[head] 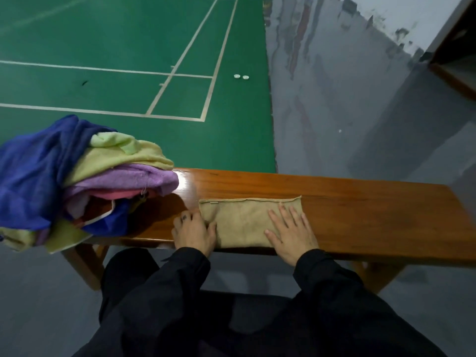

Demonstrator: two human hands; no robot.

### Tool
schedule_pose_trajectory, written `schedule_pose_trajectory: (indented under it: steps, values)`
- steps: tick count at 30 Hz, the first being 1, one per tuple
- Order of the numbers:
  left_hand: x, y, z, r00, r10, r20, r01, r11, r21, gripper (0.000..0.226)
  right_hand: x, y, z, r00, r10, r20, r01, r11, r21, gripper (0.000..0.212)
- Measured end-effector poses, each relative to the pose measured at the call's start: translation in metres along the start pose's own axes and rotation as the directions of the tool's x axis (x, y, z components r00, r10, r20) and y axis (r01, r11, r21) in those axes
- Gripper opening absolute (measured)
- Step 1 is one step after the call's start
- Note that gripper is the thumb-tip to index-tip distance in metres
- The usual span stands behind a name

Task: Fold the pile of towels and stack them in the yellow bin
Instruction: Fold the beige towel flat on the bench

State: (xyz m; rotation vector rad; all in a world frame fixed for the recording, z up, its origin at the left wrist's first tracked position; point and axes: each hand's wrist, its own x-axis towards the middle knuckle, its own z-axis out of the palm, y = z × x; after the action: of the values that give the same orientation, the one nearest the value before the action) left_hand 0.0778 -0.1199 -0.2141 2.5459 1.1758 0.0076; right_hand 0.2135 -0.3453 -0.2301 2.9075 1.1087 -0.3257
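Towel (244,222) lies folded on the tabletop (360,210); your right hand (291,231) presses it flat, fingers straight, while your left hand (194,231) pinches its end, ready for another fold.

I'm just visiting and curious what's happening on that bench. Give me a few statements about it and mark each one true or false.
1. The right hand lies flat with straight fingers on the folded beige towel. True.
2. The beige towel hangs off the far edge of the glossy brown wooden bench. False: it lies flat on the bench top, near the front edge.
3. The left hand grips the towel's left end. True.
4. The heap of unfolded towels sits at the bench's right end. False: it is at the left end.
5. A yellow bin stands beside the beige towel. False: no bin is in view.
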Motion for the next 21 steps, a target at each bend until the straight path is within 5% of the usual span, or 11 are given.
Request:
schedule_pose_trajectory:
  steps: [3, 5, 7, 10, 14, 21]
  values:
    - [0.009, 0.012, -0.012, 0.999, -0.015, 0.038, 0.026, 0.949, -0.315, 0.027, 0.008, 0.0, -0.01, 1.0, 0.002, -0.013, 0.0, 0.987, 0.159, 0.074]
    - [0.02, 0.012, -0.025, 0.995, -0.08, 0.061, 0.101, 0.839, -0.534, 0.024, 0.006, 0.01, -0.01, 0.974, 0.104, -0.2, -0.006, 0.9, 0.437, 0.074]
    - [0.029, 0.013, -0.037, 0.993, -0.117, 0.033, 0.11, 0.747, -0.655, 0.035, -0.001, 0.018, -0.006, 0.912, 0.287, -0.294, 0.0, 0.714, 0.7, 0.079]
    - [0.031, 0.028, -0.052, 0.998, -0.06, -0.012, 0.026, 0.582, -0.812, 0.074, -0.005, 0.02, -0.005, 0.888, 0.371, -0.271, 0.028, 0.544, 0.839, 0.082]
    - [0.019, 0.068, -0.053, 0.988, 0.094, -0.121, -0.153, 0.533, -0.832, 0.084, -0.001, 0.02, -0.008, 0.883, 0.392, -0.259, 0.052, 0.466, 0.883, 0.081]
    - [-0.005, 0.155, 0.005, 0.889, 0.446, -0.1, -0.43, 0.743, -0.513, 0.072, 0.0, 0.026, -0.007, 0.869, 0.434, -0.236, 0.091, 0.329, 0.94, 0.077]
